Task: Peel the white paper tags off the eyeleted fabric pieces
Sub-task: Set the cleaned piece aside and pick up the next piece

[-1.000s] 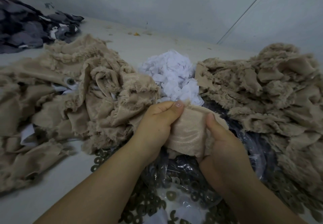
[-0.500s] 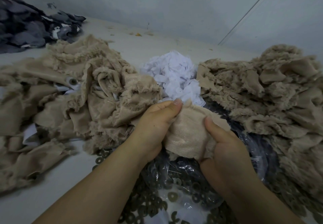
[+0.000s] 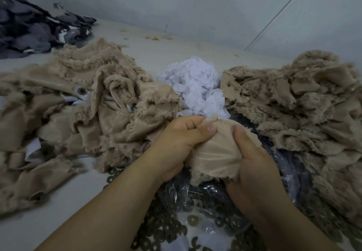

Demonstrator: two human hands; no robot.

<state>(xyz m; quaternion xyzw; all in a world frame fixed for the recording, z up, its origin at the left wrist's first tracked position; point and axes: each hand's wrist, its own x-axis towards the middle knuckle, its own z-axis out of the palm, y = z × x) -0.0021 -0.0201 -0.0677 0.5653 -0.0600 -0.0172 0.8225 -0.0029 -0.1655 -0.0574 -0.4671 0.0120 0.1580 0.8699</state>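
left hand (image 3: 176, 143) gripping beige fabric piece (image 3: 213, 153), thumb pressing on top | right hand (image 3: 252, 164) clutching its other side | white tag heap (image 3: 195, 86) lying behind, mid-bench

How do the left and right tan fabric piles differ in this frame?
The left tan pile shows white paper and a metal eyelet among its folds; the right tan pile shows neither. The left pile lies in bigger, smoother folds; the right is small ragged pieces. Both share the tan colour and frayed edges.
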